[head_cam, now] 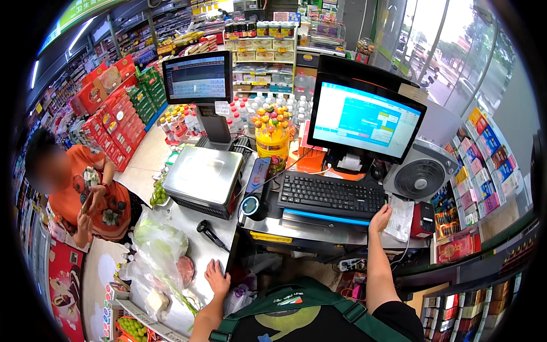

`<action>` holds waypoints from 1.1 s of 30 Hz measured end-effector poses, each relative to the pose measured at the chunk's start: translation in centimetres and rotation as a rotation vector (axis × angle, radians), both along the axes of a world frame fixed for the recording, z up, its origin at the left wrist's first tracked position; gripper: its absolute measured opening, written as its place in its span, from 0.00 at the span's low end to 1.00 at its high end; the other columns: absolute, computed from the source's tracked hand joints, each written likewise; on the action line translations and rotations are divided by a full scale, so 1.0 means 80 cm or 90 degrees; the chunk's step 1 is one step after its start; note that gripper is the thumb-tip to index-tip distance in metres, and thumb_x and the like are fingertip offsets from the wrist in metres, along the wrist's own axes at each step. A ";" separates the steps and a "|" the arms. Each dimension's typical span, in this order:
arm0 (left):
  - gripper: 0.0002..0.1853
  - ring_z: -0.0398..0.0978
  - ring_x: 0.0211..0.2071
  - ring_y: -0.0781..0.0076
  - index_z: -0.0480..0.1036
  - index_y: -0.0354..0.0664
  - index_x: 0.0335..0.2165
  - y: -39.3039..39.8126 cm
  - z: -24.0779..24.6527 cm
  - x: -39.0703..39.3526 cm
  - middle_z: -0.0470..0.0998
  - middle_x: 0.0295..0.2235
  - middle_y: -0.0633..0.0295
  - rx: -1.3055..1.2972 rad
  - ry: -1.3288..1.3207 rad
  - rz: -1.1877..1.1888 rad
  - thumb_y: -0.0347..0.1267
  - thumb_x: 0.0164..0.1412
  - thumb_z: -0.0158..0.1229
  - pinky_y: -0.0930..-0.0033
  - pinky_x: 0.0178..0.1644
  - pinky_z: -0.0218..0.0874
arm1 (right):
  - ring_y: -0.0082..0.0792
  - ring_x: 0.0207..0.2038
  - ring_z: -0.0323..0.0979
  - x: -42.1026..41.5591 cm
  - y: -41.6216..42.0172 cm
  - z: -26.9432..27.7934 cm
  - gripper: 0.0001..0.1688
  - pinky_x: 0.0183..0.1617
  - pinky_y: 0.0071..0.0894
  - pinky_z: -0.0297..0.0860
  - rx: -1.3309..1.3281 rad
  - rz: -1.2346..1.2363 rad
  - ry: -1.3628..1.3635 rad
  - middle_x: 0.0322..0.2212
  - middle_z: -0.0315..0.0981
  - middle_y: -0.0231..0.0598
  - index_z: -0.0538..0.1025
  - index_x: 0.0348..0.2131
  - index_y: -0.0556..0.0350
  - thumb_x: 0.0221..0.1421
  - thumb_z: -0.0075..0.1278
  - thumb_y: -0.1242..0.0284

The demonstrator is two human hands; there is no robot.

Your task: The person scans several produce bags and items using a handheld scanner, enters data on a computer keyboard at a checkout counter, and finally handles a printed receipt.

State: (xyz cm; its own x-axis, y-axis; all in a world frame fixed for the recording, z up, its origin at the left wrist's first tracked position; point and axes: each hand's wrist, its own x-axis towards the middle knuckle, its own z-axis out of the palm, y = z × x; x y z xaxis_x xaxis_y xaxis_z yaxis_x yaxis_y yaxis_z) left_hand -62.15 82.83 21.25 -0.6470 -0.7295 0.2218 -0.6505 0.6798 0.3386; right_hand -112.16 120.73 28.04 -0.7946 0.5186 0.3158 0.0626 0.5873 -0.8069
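My left hand rests on the pale checkout counter, fingers slightly spread and nothing in them. Close by on its left lie clear plastic bags with leafy green vegetables, a pack of pinkish meat and a pale block of food. A black handheld barcode scanner lies just beyond it. My right hand touches the right front corner of a black keyboard; whether it grips is unclear. Behind the keyboard, a lit monitor shows a sales screen.
A weighing scale with a display stands left of a yellow lollipop tub. A box fan and a red device flank my right hand. Across the counter stands a person in orange, hands around a small object.
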 end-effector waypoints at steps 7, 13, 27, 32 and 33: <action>0.35 0.53 0.57 0.53 0.61 0.40 0.50 -0.001 0.004 0.002 0.58 0.54 0.51 -0.018 0.006 0.000 0.32 0.38 0.59 0.52 0.57 0.42 | 0.50 0.41 0.69 -0.003 -0.003 -0.003 0.22 0.42 0.44 0.64 0.044 -0.050 -0.023 0.41 0.72 0.44 0.70 0.44 0.49 0.60 0.36 0.56; 0.35 0.53 0.56 0.54 0.60 0.40 0.50 -0.004 -0.001 0.004 0.59 0.53 0.51 -0.014 0.003 0.014 0.33 0.38 0.59 0.52 0.57 0.43 | 0.50 0.41 0.70 -0.002 0.001 -0.006 0.22 0.42 0.44 0.65 0.049 -0.018 -0.014 0.41 0.73 0.43 0.70 0.44 0.48 0.61 0.35 0.56; 0.36 0.53 0.56 0.53 0.60 0.39 0.50 -0.003 0.004 0.002 0.59 0.53 0.51 -0.011 -0.007 0.010 0.33 0.38 0.59 0.52 0.57 0.43 | 0.50 0.41 0.69 0.000 0.001 -0.003 0.22 0.42 0.45 0.64 0.059 -0.016 -0.019 0.41 0.72 0.41 0.69 0.45 0.46 0.61 0.33 0.55; 0.36 0.53 0.56 0.53 0.60 0.40 0.50 -0.003 0.004 0.002 0.59 0.53 0.51 -0.013 -0.009 0.009 0.34 0.38 0.59 0.52 0.58 0.42 | 0.49 0.41 0.69 0.000 0.000 -0.002 0.22 0.42 0.44 0.64 0.061 -0.020 -0.026 0.41 0.72 0.41 0.69 0.44 0.46 0.61 0.33 0.55; 0.36 0.53 0.56 0.53 0.60 0.40 0.50 -0.003 0.003 0.002 0.59 0.53 0.51 -0.013 -0.007 0.009 0.34 0.38 0.59 0.52 0.58 0.42 | 0.49 0.41 0.69 -0.001 0.001 -0.003 0.22 0.42 0.44 0.64 0.061 -0.019 -0.027 0.41 0.72 0.41 0.69 0.44 0.46 0.61 0.33 0.55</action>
